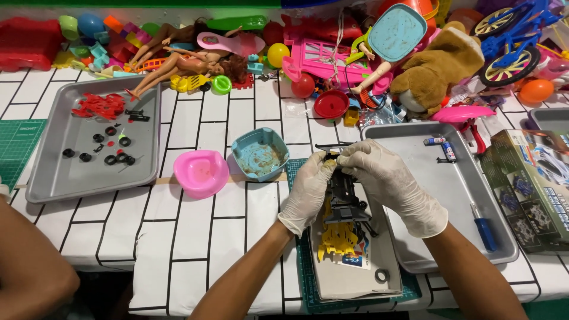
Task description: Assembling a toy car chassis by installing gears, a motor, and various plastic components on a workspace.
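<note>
Nearest the camera, two bare forearms rose from the bottom edge to gloved hands at centre frame. Both hands gripped a black chassis (344, 192), a long, narrow toy-car frame held upright over a booklet (355, 269). Left hand (308, 192) was closed round the chassis's left side; right hand (388, 178) was closed over its top, fingertips pinching the upper end. Yellow parts (336, 240) lay just below the chassis on the booklet, and a black ring (382, 275) sat near the booklet's lower right corner.

Right of the hands, a grey tray (504, 252) held a blue screwdriver (485, 228) and two batteries (441, 145). A green box (527, 189) lay at the right edge. Left of the hands stood a blue bowl (259, 154) and a pink potty (201, 173) on the tiled counter (195, 237). At upper left, another tray (50, 178) held red parts (98, 105) and black tyres (112, 151). Dolls (178, 59), a plush (438, 65) and other toys crowded the top edge. Another person's arm (26, 261) filled the lower left corner.
</note>
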